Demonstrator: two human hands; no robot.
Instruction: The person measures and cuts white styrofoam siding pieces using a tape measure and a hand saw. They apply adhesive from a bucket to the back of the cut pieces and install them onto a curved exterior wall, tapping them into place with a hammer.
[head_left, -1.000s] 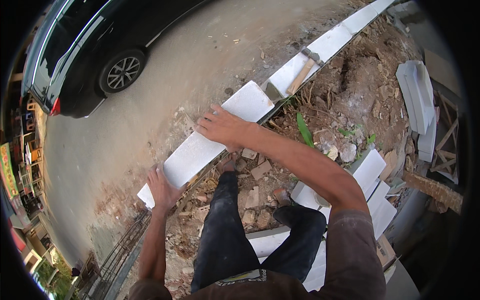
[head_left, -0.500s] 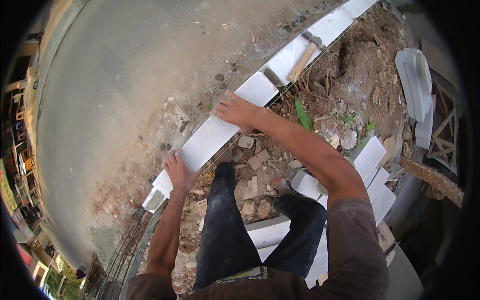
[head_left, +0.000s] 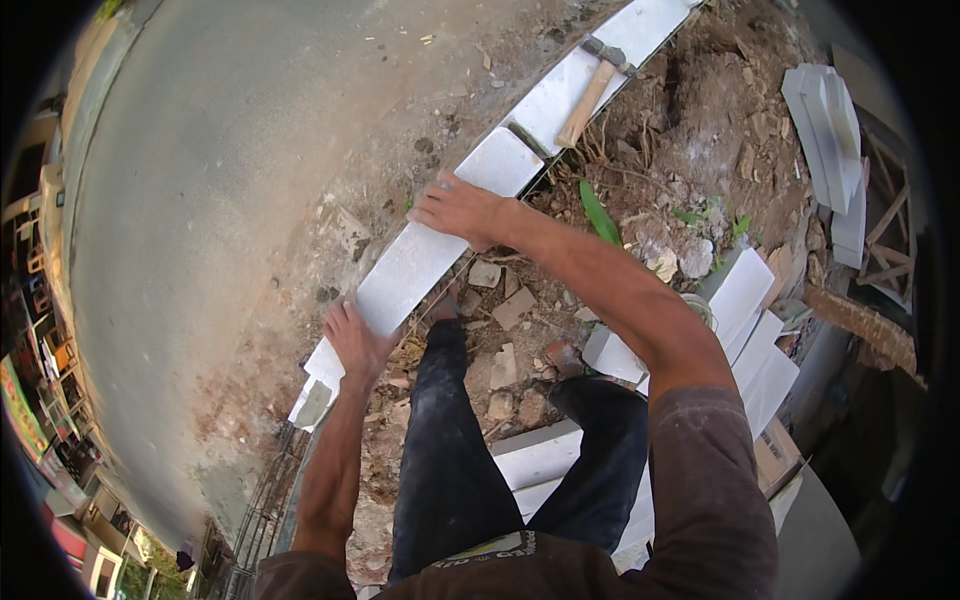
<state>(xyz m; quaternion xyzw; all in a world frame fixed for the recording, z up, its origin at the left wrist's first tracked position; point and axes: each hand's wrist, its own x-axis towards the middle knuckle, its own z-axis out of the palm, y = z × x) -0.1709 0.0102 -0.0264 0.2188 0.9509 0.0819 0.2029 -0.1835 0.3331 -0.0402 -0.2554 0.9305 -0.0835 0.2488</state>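
Observation:
My right hand (head_left: 460, 210) grips a long white block (head_left: 400, 275) near its upper end, fingers curled over its far edge. My left hand (head_left: 355, 340) holds the same block near its lower-left end. The block lies along a low wall line, its upper end next to another white block (head_left: 550, 95), with a dark seam between them. On that block rests a hammer (head_left: 590, 100) with a wooden handle and a dark metal head. Grey mortar (head_left: 315, 405) shows at the lower-left end of the row.
Bare concrete road (head_left: 190, 200) runs along the left. Broken bricks and soil (head_left: 510, 310) lie round my legs. Stacked white blocks (head_left: 725, 320) sit at right, more (head_left: 820, 140) farther up beside a wooden frame (head_left: 885, 240). Steel rebar (head_left: 265, 510) runs along the lower left.
My hands and the block have moved up and to the right, closer against the neighbouring block. The black car seen earlier is out of view.

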